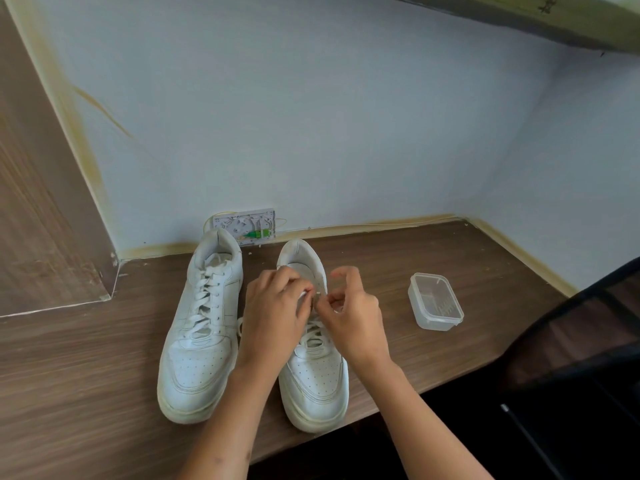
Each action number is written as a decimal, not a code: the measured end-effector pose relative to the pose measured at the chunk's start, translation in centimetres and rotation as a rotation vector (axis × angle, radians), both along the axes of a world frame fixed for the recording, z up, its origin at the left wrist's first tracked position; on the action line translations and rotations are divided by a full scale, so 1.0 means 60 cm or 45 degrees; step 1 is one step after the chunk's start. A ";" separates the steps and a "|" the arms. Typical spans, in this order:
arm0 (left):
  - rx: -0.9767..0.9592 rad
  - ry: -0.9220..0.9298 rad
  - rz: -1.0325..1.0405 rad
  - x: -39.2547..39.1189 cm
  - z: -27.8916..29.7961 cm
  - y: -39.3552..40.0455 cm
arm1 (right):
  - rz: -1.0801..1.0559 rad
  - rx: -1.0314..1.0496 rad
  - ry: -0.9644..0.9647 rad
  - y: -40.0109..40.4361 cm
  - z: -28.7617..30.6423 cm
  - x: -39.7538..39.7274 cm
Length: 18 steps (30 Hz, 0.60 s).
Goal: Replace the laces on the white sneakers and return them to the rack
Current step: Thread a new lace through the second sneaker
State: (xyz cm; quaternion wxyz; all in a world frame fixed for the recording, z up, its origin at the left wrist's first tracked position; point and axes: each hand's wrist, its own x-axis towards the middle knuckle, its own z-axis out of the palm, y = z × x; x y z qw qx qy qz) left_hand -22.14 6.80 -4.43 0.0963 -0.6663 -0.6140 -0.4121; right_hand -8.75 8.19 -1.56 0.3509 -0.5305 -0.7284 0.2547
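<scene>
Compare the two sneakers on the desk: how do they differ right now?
The left sneaker stands untouched, its laces crossed all the way up; the right sneaker has both hands working at its upper eyelets. The left hand and the right hand pinch its lace there. The left sneaker's heel sits nearer the wall. Both are white, toes pointing toward the camera, side by side on the wooden desk.

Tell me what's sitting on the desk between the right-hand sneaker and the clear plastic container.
Nothing: the head view shows only bare wood desk between the right-hand sneaker and the clear plastic container.

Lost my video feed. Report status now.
Left hand and right hand both pinching lace at right sneaker. Left sneaker laced. Plastic box beside, clear of work.
</scene>
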 end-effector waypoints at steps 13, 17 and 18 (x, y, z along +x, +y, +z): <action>-0.001 0.139 0.086 0.007 0.003 0.008 | 0.007 -0.220 0.300 0.025 -0.017 0.030; -0.008 0.131 0.114 0.009 0.001 0.012 | 0.042 -0.183 0.283 0.027 -0.021 0.030; -0.006 0.142 0.129 0.011 0.001 0.012 | 0.044 -0.174 0.277 0.028 -0.022 0.030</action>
